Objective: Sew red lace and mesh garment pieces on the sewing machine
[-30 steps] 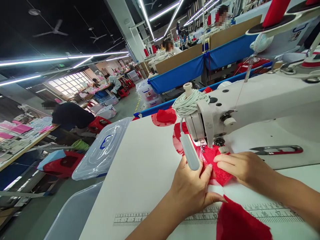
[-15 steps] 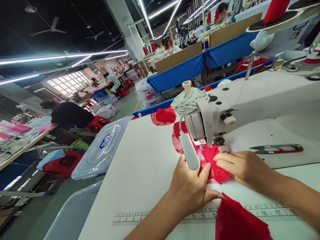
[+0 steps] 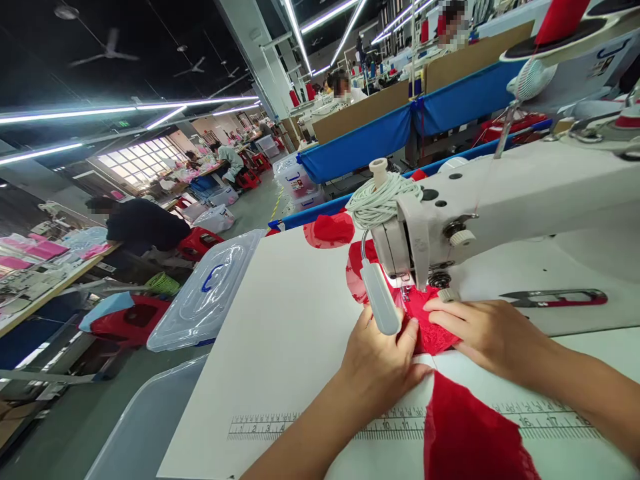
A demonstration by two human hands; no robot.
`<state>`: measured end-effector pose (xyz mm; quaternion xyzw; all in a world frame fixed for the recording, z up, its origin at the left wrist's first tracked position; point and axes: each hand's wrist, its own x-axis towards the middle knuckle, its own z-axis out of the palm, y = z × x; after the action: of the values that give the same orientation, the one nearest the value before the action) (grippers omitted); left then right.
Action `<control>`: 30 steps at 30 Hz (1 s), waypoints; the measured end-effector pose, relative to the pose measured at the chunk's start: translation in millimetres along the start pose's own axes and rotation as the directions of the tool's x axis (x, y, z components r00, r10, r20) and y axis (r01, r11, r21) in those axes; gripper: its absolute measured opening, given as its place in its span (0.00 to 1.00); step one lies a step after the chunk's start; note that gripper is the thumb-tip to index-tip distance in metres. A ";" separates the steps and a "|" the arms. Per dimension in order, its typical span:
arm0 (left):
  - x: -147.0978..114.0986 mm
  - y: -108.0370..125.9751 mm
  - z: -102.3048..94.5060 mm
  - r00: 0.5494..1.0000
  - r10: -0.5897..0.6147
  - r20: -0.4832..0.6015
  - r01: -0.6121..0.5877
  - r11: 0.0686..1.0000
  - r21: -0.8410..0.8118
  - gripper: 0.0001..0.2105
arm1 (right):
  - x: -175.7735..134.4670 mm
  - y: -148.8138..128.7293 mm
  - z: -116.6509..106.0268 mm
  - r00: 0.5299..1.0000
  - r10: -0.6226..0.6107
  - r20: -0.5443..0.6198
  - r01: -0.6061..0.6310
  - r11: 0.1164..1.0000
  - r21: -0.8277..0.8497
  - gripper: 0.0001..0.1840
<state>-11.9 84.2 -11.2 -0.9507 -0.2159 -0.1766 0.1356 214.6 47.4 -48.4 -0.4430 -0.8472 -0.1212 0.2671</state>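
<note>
Red lace fabric (image 3: 433,335) lies under the presser foot (image 3: 405,292) of a white sewing machine (image 3: 515,200). My left hand (image 3: 380,363) grips the fabric's left side, its fingertips partly hidden behind a small grey-white lamp (image 3: 381,300). From the right, my right hand (image 3: 493,337) holds the fabric's edge with bent fingers close to the foot. A second, darker red piece (image 3: 470,433) lies nearer me, its top corner by my left thumb and joined by a thin thread.
Thread snips (image 3: 555,297) lie on the machine bed at right. Red cut pieces (image 3: 329,231) rest at the table's far edge. A ruler strip (image 3: 270,427) runs along the front. Lidded clear boxes (image 3: 207,290) stand left. Other people sit at benches beyond.
The lace fabric has moved a little farther under the foot, with both hands following it. The darker red piece has shifted slightly up and left. The view has tilted slightly.
</note>
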 end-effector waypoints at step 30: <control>10.9 -11.3 23.6 0.946 -0.300 0.126 0.303 0.669 -0.679 0.07 | 17.3 -16.8 -2.4 0.977 0.036 -0.209 -0.023 0.998 0.062 0.05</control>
<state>-1.4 105.8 -26.2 -0.8835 -0.2887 -0.2622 -0.2595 193.6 48.5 -36.2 -0.4321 -0.8109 -0.1379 0.3698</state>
